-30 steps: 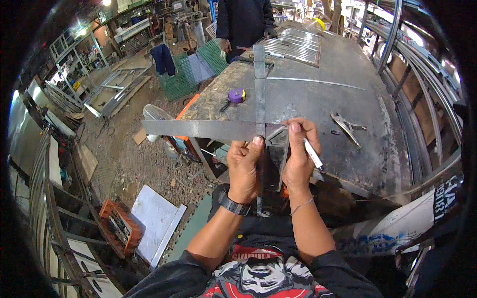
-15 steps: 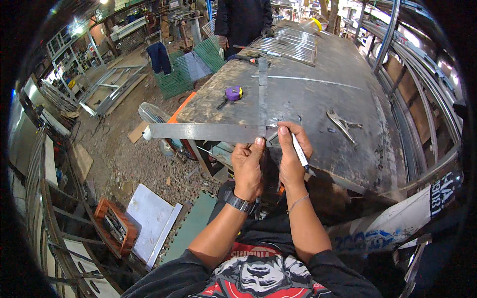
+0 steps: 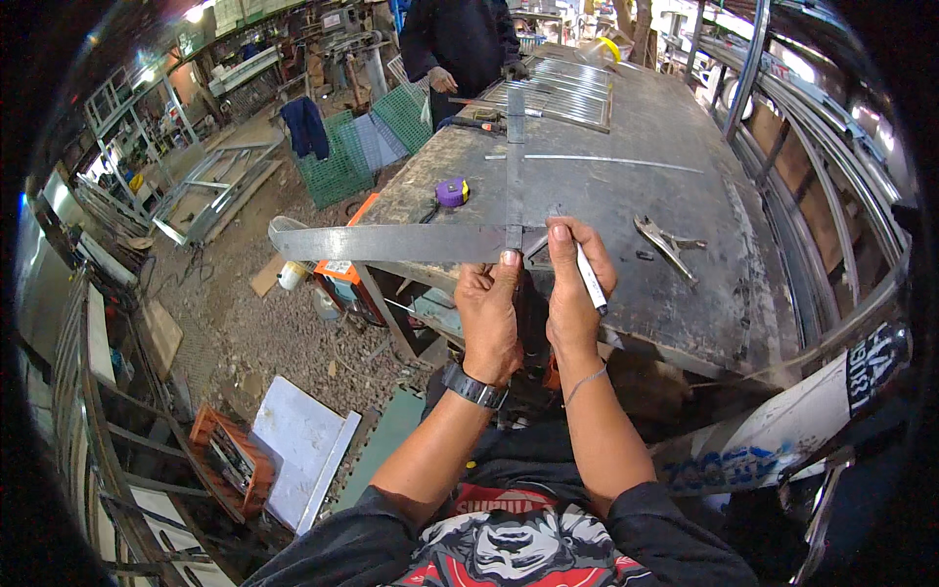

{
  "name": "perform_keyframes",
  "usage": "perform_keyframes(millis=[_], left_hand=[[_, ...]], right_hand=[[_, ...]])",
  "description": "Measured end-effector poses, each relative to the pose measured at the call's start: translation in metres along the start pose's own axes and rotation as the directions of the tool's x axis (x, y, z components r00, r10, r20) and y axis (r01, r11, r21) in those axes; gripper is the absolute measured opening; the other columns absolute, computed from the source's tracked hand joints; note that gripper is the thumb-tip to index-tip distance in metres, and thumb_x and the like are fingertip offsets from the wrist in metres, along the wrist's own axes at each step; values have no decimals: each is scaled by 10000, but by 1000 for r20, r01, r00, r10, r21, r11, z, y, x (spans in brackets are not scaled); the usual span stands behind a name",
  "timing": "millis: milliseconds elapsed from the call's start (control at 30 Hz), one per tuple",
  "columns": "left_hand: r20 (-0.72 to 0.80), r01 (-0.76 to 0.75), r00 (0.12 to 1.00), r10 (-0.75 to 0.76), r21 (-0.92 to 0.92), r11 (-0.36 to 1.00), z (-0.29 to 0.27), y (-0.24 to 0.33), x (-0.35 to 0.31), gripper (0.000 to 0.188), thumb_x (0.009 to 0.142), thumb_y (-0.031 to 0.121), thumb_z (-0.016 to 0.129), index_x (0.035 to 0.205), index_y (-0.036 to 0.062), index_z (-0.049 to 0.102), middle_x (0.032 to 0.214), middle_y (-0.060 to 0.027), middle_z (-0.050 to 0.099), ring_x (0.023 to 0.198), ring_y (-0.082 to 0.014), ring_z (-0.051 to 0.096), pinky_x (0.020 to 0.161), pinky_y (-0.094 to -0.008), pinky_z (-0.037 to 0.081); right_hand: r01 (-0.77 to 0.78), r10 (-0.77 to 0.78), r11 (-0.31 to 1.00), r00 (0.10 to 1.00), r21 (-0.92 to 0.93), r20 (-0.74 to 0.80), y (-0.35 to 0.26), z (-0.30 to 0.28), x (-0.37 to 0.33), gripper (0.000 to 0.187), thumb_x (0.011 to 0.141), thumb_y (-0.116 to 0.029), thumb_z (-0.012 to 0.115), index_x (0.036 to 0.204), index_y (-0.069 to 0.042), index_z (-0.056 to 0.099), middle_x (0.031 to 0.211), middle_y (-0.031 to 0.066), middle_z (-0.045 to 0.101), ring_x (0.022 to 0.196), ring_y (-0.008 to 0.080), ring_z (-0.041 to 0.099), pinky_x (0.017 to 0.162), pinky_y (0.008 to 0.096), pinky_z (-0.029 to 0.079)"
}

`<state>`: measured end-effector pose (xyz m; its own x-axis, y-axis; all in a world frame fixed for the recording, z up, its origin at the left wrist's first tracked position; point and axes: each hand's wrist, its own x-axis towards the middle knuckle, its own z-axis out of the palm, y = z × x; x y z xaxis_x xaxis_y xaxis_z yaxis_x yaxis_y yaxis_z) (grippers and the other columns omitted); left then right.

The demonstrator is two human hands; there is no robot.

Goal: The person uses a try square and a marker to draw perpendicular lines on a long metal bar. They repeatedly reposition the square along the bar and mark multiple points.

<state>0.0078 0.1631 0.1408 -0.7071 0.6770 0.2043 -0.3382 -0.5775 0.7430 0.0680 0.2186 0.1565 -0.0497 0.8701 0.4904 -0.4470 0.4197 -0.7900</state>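
A long flat metal bar (image 3: 391, 244) reaches out to the left past the table edge. Across it, pointing away from me, lies a narrower metal strip (image 3: 515, 166). My left hand (image 3: 489, 318) is closed at the near end of this strip, its thumb pressed where the two pieces cross. A white marker pen (image 3: 590, 277) with a dark lower end sits in my right hand (image 3: 579, 284). Its thumb and fingers are also by the bar's right end; whether they grip it I cannot tell. Locking pliers (image 3: 670, 248) lie to the right, and a purple tape measure (image 3: 452, 192) beyond the bar.
The dark worktable (image 3: 636, 196) carries a thin metal rod (image 3: 616, 160) and a barred metal frame (image 3: 567, 93). Another person (image 3: 458, 49) stands at its far left side. Metal lengths (image 3: 822, 186) run along the right. A red crate (image 3: 230, 455) and white panel (image 3: 301, 440) are low left.
The view has shifted slightly. The bar's left end has swung a little toward the upper left, and both hands sit slightly higher. The marker stays in my right hand.
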Motion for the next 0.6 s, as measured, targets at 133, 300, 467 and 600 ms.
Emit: perform_keyframes(millis=[133,300,467,600], left_hand=[[47,14,999,-13,-20,1000,-2,2,1,158,986,147,659,1087,47,591,982,-3,644,829,-78,535,742,-255,444],[3,19,1000,-19,-12,1000,1,2,1,132,987,140,655,1055,52,583,940,3,624,785,-69,509,704,-247,423],[7,-12,1000,12,12,1000,-3,0,-1,128,983,156,661,1036,58,597,939,20,631,825,-67,528,754,-245,415],[13,56,998,-57,77,995,-15,-1,-6,138,984,170,665,1018,61,587,896,26,610,788,-59,498,741,-239,408]], right_hand=[[-4,4,1000,1000,18,3,0,1,0,207,974,-221,690,1038,-25,705,937,-22,653,865,65,546,792,232,452],[-7,7,1000,1000,-6,4,3,0,0,206,973,-218,691,1042,-24,706,946,-21,658,870,66,549,802,237,457],[-20,20,1000,999,1,31,0,-2,-4,205,971,-199,684,1082,-26,695,967,1,665,900,78,562,821,240,454],[-245,195,926,962,287,191,-11,-21,3,343,982,-208,651,1267,-25,595,1040,77,680,993,140,613,912,267,447]])
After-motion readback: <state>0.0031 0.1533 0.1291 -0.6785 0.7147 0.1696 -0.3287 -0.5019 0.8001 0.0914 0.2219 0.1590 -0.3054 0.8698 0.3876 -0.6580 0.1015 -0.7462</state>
